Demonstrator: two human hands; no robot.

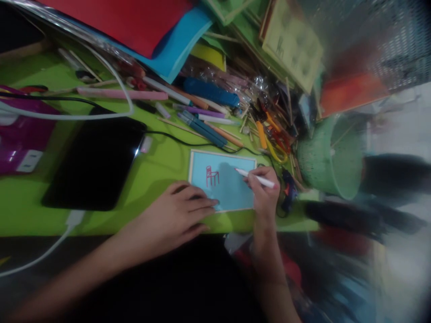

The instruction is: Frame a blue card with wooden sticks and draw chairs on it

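A small light-blue card (229, 190) with a pale border lies on the green table (148, 179). A red chair drawing (212, 176) is on its left part. My right hand (264, 190) is closed round a white pen (255, 178), whose tip touches the card near its upper middle. My left hand (178, 213) lies flat with fingers stretched out, pressing the card's lower left corner.
A black tablet (96, 163) with cables lies left of the card. Pens, sticks and scissors (274, 139) are heaped behind it, under red and blue sheets (144, 27). A green bucket (330, 157) stands at the right. A purple box (18, 139) sits far left.
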